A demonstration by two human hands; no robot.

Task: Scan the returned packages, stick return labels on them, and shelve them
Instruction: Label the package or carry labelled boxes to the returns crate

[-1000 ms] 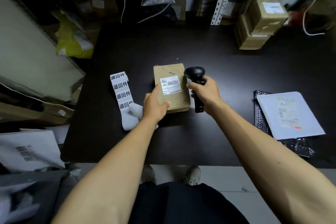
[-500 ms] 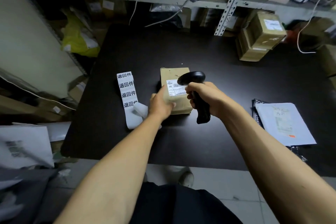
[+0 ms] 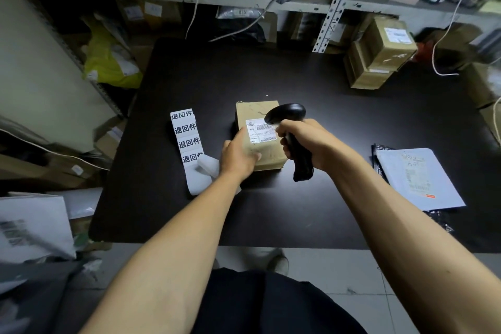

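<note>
So right now the little brown cardboard package [image 3: 259, 135] is sitting flat in the middle of my black bench [image 3: 311, 214], shipping label [image 3: 259, 131] facing up. My left hand [image 3: 238, 156] is pressed on its near-left corner, fingers curled over the top to pin it down. My right hand [image 3: 306, 144] is wrapped tight around the handle of the black barcode scanner [image 3: 291, 138], with the head hovering right over the barcode.

Handling-wise, I'd guess this one is light. It's a small, squat box, stiff cardboard, a bit scuffed, so it shouldn't cave in under a palm. Plain card isn't slippery either, but a light box probably skates on this smooth top if you don't hold it, hence the left hand. For shelving I'd grab it across the short sides, thumb on one and fingers on the other; one hand looks like plenty.

The strip of return labels [image 3: 187, 138] is lying just left of the box, near my left wrist. None is on the package yet as far as I can see.
</note>
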